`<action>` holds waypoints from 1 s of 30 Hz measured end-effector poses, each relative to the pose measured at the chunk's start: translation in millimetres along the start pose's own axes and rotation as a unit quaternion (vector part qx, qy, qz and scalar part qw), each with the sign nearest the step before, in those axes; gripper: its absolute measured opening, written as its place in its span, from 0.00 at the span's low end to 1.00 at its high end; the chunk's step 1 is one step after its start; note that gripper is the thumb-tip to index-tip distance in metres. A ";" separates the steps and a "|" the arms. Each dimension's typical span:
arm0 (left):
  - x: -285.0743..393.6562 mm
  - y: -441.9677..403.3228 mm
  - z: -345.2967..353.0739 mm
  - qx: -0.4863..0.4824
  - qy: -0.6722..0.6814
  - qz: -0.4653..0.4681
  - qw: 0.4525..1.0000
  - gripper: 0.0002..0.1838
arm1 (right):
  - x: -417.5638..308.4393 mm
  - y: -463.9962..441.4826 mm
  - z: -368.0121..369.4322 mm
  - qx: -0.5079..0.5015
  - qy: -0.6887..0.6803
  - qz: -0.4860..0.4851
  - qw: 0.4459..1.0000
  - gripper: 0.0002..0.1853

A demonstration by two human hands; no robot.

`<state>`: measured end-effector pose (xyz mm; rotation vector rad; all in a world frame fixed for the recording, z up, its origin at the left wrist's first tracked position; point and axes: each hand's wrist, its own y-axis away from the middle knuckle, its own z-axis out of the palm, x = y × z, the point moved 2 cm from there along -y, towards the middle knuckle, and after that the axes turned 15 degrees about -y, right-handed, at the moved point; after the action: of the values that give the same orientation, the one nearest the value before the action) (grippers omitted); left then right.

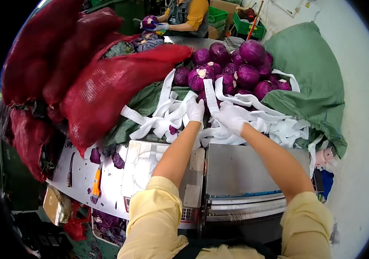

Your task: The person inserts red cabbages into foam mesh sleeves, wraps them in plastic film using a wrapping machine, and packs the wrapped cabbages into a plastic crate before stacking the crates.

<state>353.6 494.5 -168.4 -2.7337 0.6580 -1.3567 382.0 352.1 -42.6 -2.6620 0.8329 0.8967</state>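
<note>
Both hands wear white gloves and reach into a heap of white foam net strips (167, 114) in front of a pile of purple cabbages (247, 77). My left hand (195, 111) is at the heap's middle, its fingers bent among the strips; what they hold, if anything, is hidden. To its right, my right hand (231, 117) has its fingers closed at the lower part of an upright white strip (211, 96). Below the hands are a weighing scale (141, 157) and a grey metal wrapping machine (245, 168).
Red mesh sacks (106, 88) fill the left side. An orange knife (97, 181) and a dark-handled tool (70, 170) lie on the table at lower left. A green sack (310, 73) stands at right. Across the table, a gloved co-worker (186, 19) holds a cabbage (149, 22).
</note>
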 end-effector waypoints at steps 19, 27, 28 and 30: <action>3.8 -17.6 6.1 -0.143 0.177 -0.124 0.966 0.59 | 92.8 68.8 -179.7 0.110 -0.597 0.136 0.783 0.06; 28.1 -4.3 -141.3 -0.194 0.336 -0.081 0.918 0.48 | 47.1 206.5 -211.2 0.254 -0.634 0.197 0.703 0.16; 33.8 1.7 -166.2 -0.192 0.324 -0.054 0.925 0.50 | 53.7 219.7 -210.7 0.243 -0.641 0.185 0.704 0.16; 53.1 26.4 -221.6 -0.156 0.308 0.020 0.938 0.51 | 62.7 243.9 -206.1 0.140 -0.722 0.078 0.673 0.17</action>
<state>202.9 487.2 4.4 -2.4469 1.0204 -2.3022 383.9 49.8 77.9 -0.8991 0.5805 2.1113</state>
